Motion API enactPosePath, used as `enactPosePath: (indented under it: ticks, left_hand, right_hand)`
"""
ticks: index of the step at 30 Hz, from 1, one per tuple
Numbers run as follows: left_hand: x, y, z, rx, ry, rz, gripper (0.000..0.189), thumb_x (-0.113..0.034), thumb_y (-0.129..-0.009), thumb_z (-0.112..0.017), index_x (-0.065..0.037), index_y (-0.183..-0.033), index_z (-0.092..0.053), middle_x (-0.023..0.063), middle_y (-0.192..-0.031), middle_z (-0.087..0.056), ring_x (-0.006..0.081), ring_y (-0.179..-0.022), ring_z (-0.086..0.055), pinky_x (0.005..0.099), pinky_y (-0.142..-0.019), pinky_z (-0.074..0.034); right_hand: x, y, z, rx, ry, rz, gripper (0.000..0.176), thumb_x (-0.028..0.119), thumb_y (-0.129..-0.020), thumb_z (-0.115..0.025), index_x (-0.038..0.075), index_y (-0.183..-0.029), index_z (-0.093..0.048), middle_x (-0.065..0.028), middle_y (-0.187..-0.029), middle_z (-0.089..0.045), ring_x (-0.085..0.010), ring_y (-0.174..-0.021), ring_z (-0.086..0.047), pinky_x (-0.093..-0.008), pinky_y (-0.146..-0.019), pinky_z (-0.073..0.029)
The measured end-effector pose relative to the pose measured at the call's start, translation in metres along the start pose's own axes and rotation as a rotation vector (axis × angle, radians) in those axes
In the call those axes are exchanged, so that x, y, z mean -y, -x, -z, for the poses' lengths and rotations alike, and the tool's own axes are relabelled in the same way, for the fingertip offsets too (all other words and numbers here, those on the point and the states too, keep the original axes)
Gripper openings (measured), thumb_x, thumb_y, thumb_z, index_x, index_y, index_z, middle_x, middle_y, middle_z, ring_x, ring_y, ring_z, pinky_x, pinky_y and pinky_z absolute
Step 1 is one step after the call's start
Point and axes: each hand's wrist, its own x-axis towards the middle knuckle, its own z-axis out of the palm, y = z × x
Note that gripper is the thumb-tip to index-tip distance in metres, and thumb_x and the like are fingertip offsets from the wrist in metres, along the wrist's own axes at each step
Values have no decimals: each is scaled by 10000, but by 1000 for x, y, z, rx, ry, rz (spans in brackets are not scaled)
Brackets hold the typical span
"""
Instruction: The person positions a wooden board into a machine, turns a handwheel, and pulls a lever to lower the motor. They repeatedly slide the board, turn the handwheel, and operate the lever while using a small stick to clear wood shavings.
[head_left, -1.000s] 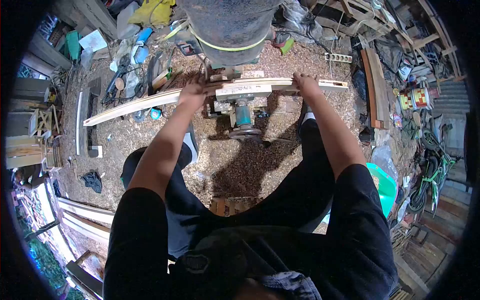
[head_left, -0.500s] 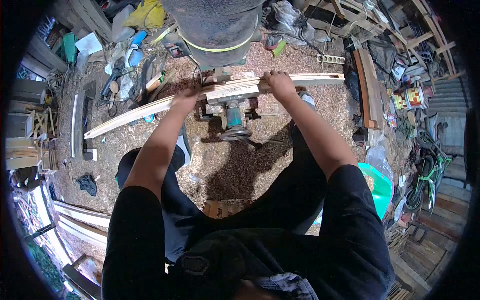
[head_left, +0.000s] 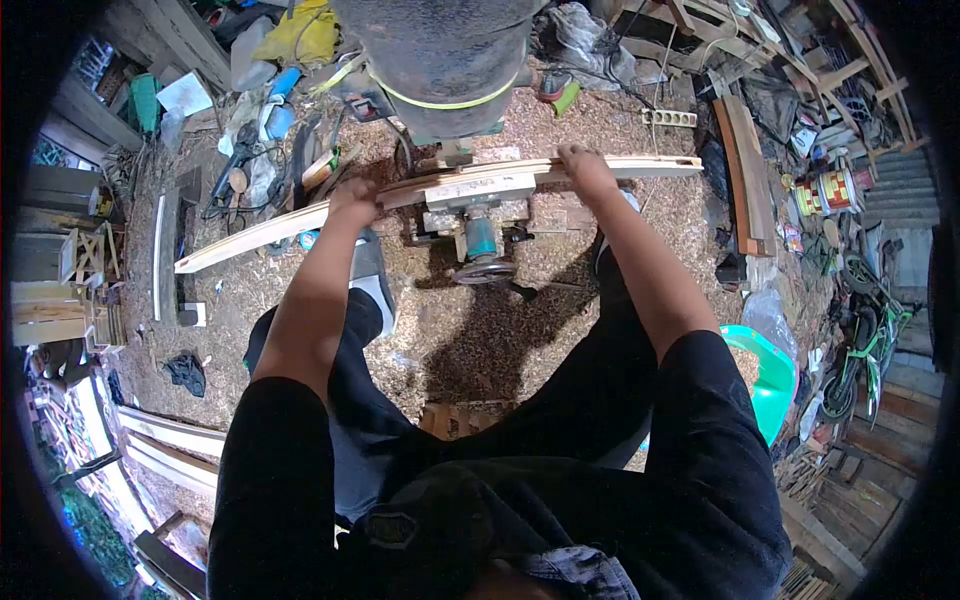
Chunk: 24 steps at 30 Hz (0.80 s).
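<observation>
A long pale wooden strip (head_left: 260, 236) lies across a machine with a green body (head_left: 481, 238) and a round handwheel below it. My left hand (head_left: 355, 198) is closed round the strip left of the machine; its fingers are slightly blurred. On the other side my right hand (head_left: 588, 168) grips the strip with its fingers over the far edge. Just beyond the machine stands a big dark drum (head_left: 440, 60) with a yellow band.
Wood shavings cover the ground. A green basin (head_left: 775, 385) is at the right, with planks (head_left: 742, 180) and a green bike (head_left: 868, 345) beyond. A power strip (head_left: 670, 118) lies at the back right. More boards (head_left: 175, 432) lie at the lower left.
My left hand has moved a little left along the strip, away from the machine. The whole view has shifted slightly; my right hand still grips the strip.
</observation>
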Motion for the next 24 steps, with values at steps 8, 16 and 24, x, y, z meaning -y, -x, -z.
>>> enactPosePath:
  ticks: [8, 16, 24]
  left_hand:
    - [2, -2, -7, -117, 170, -94, 313, -392, -899, -615, -157, -1075, -723, 147, -1108, -695, 329, -1084, -646, 419, -923, -512]
    - [-16, -6, -16, -240, 381, -139, 356, -356, -846, -627, -163, -1129, -723, 149, -1171, -688, 353, -1109, -633, 434, -946, -513]
    - [-52, 13, 7, -89, 275, -59, 436, -455, -859, -644, -95, -1093, -720, 166, -1094, -709, 357, -1029, -667, 434, -925, -526]
  right_hand:
    - [-31, 10, 9, 200, 104, -293, 352, 30, -835, -594, 86, -1182, -588, -191, -1142, -658, -362, -1076, -651, -503, -1008, -459]
    - [22, 5, 4, 8, -125, 94, 338, 64, -843, -625, 94, -1178, -596, -149, -1152, -639, -342, -1113, -620, -437, -965, -495]
    - [6, 12, 32, 44, -17, -6, 388, 57, -799, -682, 131, -1172, -604, -96, -1141, -625, -292, -1106, -619, -398, -903, -540]
